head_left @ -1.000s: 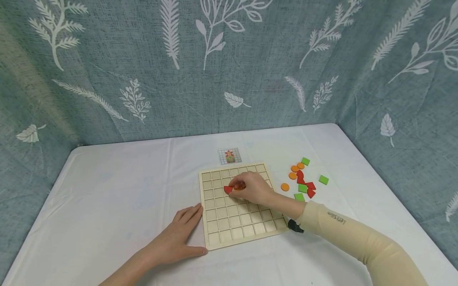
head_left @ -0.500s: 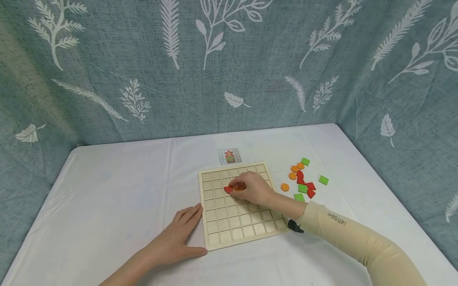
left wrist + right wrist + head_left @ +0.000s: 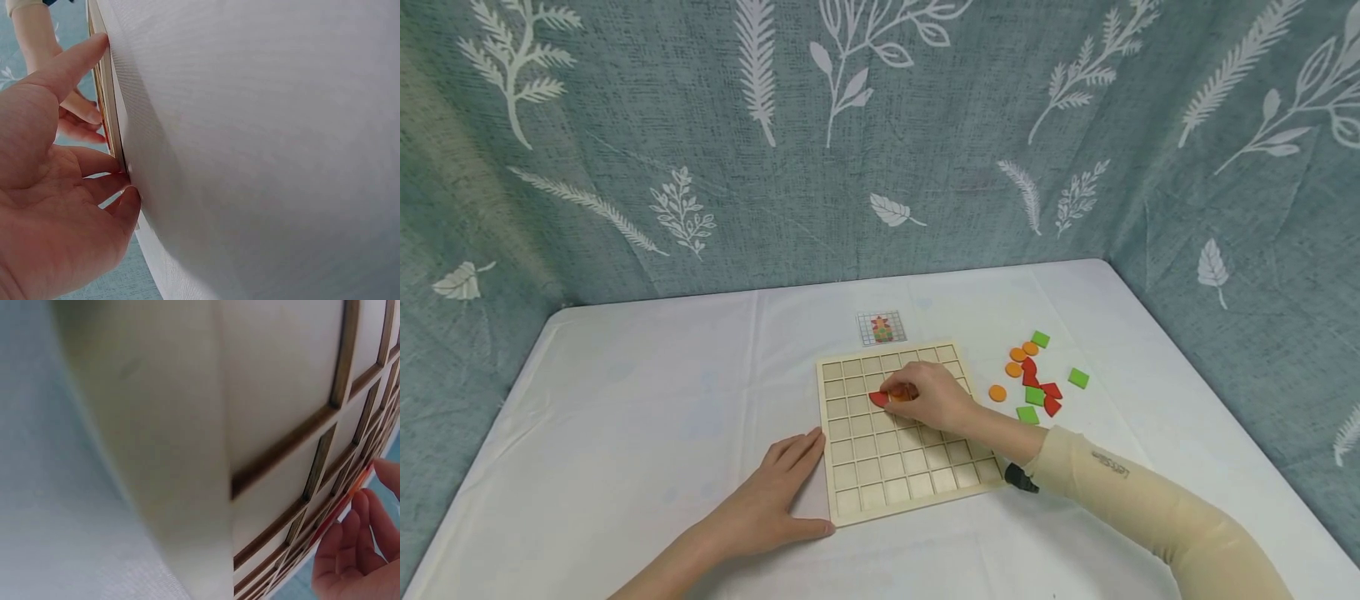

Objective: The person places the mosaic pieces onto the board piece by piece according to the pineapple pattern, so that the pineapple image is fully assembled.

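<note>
A pale wooden grid board [image 3: 891,467] with square cells lies on the white tabletop. My right hand [image 3: 934,398] is over its upper middle, thumb and fingertips pinching a red fan-shaped tile [image 3: 878,400]. Beside that tile an orange piece [image 3: 898,395] shows in the gap between thumb and fingers, partly hidden by the hand. In the right wrist view, the fingers [image 3: 347,550] are low at the far cells, with the red tile [image 3: 327,526] edge-on. My left hand [image 3: 771,496] rests spread at the board's left edge, thumb and fingertips touching its side [image 3: 107,87].
Right of the board lie loose tiles: orange rounds [image 3: 997,392], red fan shapes [image 3: 1052,406] and green squares [image 3: 1078,377]. A small pattern card [image 3: 882,327] lies beyond the board's far edge. A patterned curtain [image 3: 820,208] hangs behind the table.
The red tile shifts and turns slightly under my right fingertips. The right forearm moves a little, while my left hand stays in place at the board's edge.
</note>
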{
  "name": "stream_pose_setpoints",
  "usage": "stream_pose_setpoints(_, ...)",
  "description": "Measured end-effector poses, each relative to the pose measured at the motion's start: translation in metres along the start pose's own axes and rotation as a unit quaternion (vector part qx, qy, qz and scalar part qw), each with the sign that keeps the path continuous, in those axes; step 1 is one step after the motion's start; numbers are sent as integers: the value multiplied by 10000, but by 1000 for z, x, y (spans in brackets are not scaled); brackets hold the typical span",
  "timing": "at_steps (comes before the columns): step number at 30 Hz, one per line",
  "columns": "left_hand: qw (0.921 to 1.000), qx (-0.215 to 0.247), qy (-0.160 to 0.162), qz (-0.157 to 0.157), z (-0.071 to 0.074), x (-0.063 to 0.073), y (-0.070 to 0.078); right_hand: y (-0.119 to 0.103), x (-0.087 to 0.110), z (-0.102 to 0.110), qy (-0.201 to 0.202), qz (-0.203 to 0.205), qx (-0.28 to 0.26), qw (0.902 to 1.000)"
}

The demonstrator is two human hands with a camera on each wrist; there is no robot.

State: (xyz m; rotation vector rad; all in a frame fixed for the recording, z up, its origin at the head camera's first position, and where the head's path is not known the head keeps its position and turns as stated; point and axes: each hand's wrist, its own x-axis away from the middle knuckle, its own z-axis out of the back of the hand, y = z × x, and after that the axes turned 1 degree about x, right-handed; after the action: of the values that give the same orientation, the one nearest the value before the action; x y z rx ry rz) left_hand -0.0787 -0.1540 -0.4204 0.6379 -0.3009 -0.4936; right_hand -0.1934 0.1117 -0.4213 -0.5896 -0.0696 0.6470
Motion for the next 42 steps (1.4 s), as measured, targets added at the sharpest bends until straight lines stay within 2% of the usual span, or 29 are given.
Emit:
stream_pose_setpoints(7,10000,-61,-2,-12,-2,-1,-1,2,9,5,175,-373,-527,9978)
stream_pose_setpoints(15,10000,-57,19,12,-3,-1,-1,7,18,11,392,-558,-1018,9925)
stream_pose_setpoints(23,10000,-69,43,19,-3,-1,-1,12,30,17,750,-1116,-1418,9807)
stream_pose_setpoints(31,9999,-105,28,0,-4,-2,-1,19,46,25,916,-1570,-1490,9720)
stream_pose_setpoints(42,9999,-63,-10,109,-4,-2,1,32,66,47,1123,-1923,-1505,9632)
